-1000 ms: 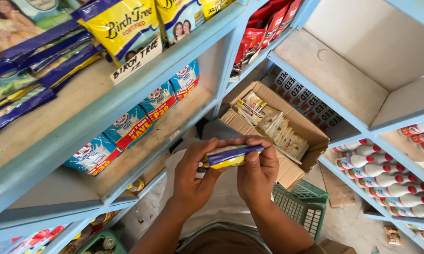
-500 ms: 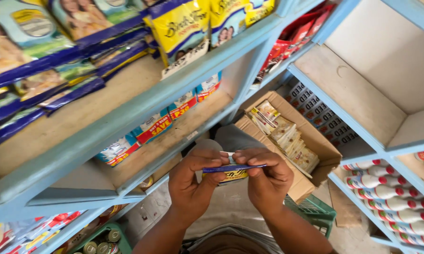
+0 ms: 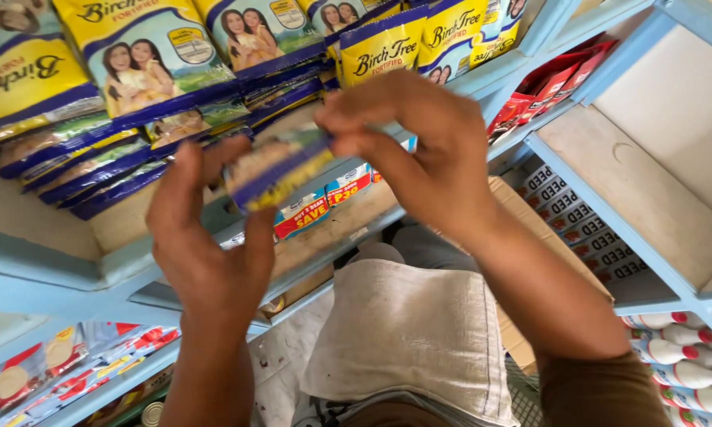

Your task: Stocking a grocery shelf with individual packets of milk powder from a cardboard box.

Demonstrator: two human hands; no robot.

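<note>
Both hands hold a small stack of yellow and blue sachets [image 3: 281, 166] up in front of a light blue shelf. My left hand [image 3: 205, 237] grips the stack's left end from below. My right hand [image 3: 407, 142] pinches its right end from above. The sachets are blurred by motion. Just behind them on the shelf lie piles of the same yellow and blue packets [image 3: 134, 71].
A light blue shelving unit [image 3: 79, 277] fills the left; a second unit [image 3: 609, 198] stands at the right with a bare wooden shelf. Small blue and red boxes [image 3: 324, 198] sit on a lower shelf. White bottles with red caps [image 3: 688, 364] lie lower right. A cardboard box [image 3: 514, 198] is behind my right arm.
Both hands have risen with the sachets from waist height to the upper shelf of yellow and blue packets. The view has moved closer to that shelf.
</note>
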